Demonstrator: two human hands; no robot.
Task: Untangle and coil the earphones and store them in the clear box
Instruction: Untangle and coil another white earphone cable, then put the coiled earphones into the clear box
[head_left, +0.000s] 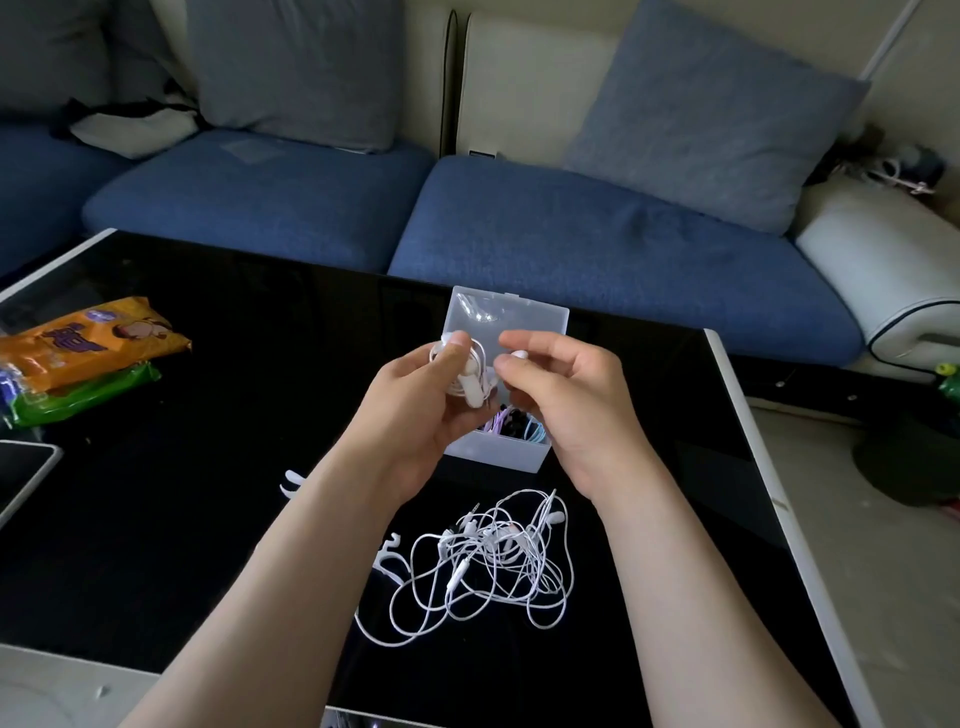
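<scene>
My left hand (415, 410) grips a small coil of white earphones (470, 382), with the thumb pressed on top of the loops. My right hand (566, 395) pinches a white earbud (519, 355) at the end of that same cord. Both hands hover just above the clear box (498, 452), which stands open with its lid (511, 312) tilted back. Coloured coiled cords (514, 421) lie inside the box. A tangled heap of white earphones (493, 551) lies on the black table (208, 467) between my forearms.
Orange and green snack packets (83, 358) lie at the table's left. A tablet corner (21, 473) shows at the left edge. A blue sofa (571, 239) with cushions stands behind the table. The table's white right edge (753, 467) borders the floor.
</scene>
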